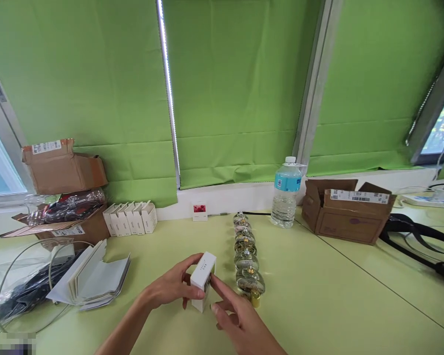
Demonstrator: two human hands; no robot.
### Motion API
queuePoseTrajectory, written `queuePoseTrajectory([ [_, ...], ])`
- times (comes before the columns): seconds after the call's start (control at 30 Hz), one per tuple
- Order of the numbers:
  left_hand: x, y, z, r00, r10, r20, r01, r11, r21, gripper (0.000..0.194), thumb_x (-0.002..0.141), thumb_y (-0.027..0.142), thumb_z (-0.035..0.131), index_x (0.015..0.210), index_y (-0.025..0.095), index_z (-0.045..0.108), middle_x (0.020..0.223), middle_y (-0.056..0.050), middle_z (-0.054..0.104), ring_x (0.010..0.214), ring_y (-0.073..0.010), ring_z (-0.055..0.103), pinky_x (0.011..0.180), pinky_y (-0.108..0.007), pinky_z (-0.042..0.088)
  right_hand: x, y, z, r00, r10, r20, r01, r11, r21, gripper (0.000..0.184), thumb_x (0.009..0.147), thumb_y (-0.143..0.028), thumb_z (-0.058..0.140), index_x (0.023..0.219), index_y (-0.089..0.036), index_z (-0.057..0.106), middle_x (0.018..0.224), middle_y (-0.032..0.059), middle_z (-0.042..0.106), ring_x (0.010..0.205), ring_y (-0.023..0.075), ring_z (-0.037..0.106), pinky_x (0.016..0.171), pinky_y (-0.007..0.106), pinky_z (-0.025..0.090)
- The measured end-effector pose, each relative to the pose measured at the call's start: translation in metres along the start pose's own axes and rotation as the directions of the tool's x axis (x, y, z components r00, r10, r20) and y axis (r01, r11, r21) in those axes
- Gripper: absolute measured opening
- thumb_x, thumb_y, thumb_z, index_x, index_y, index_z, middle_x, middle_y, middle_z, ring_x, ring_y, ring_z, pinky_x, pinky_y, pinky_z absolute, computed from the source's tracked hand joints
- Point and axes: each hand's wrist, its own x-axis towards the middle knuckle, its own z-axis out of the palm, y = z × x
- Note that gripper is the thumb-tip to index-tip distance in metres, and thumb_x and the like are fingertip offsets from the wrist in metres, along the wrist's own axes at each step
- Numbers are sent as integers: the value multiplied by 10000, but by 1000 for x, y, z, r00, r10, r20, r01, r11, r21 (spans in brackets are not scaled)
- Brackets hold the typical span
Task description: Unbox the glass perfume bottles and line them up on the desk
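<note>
My left hand (183,286) grips a small white carton (203,270) from its left side, thumb across the near face and fingers behind. The carton stands upright just above or on the table; I cannot tell which. My right hand (231,308) is at the carton's right side, its index fingertip touching the upper edge. Its thumb is apart from the index finger and the other fingers are loosely bent. Right of the carton runs a row of several round clear glass bottles (249,281), like perfume bottles. A gold cap (255,298) lies at the row's near end.
Several white cartons (131,219) stand in a row at the back left, beside stacked cardboard boxes (64,170). Flattened white card pieces (92,278) and a bagged dark bundle (29,291) lie left. A water bottle (286,195), an open cardboard box (348,217) and black straps (414,236) are right.
</note>
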Motion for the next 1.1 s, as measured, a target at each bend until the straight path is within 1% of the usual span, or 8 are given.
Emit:
queuePoseTrajectory([
  [0.2,-2,3,25,971,112,-210,-75,981,177,772,583,374,820,1235,232,433,976,-17,589,734,-124,550,553,-199,435,0,-15,2,1000,-26,-12,27,991,135,585,940,-549,399,1432,-232,391,1333,111,532,1054,223,580,775,305,523],
  [0.3,-8,3,41,922,157,-354,-35,944,327,760,616,412,782,1262,224,428,912,-11,618,741,-147,564,616,-232,456,3,-7,6,998,-19,-61,29,987,158,582,932,-563,407,1394,-212,450,1261,114,578,1018,225,595,732,294,529],
  [0.43,-14,-2,55,823,246,-512,46,870,492,707,640,422,723,1265,230,452,1065,-60,632,838,-204,602,690,-279,489,3,-3,6,996,-57,-75,66,991,120,544,933,-527,433,1349,-184,502,1099,99,649,870,200,616,695,284,525],
  [0.63,-13,-7,64,771,326,-546,125,764,633,729,642,421,692,1289,255,397,1167,-71,585,786,-201,642,642,-285,497,9,-20,-4,991,-100,-92,102,995,16,387,912,-366,491,1234,-177,593,1019,67,670,880,199,615,685,257,493],
  [0.73,-12,-9,63,731,362,-579,185,711,678,679,654,396,664,1266,274,397,1132,-63,589,740,-200,655,588,-276,483,22,-30,-7,994,-90,-67,78,984,-160,290,887,-268,471,1092,-179,655,935,42,687,824,175,614,655,232,455],
  [0.83,-11,-13,59,687,406,-602,220,673,706,629,671,376,636,1247,272,405,1123,-58,589,747,-200,664,577,-270,486,35,-43,-9,998,-50,-47,25,896,-443,222,858,-235,468,924,-171,670,832,30,689,723,149,591,604,221,380],
  [0.93,-9,-18,54,643,449,-620,257,637,727,645,667,356,635,1259,266,393,1149,-64,583,780,-217,670,582,-276,488,47,-56,-9,999,-14,-46,-21,728,-685,175,817,-242,494,785,-167,648,734,31,668,636,141,554,539,240,281],
  [1.1,-6,-28,49,629,447,-636,297,618,728,720,662,339,657,1307,285,340,1195,-76,571,805,-237,678,565,-272,460,57,-75,-3,997,-40,-71,-40,517,-855,113,732,-194,523,727,-175,634,742,65,668,649,172,573,506,271,188],
])
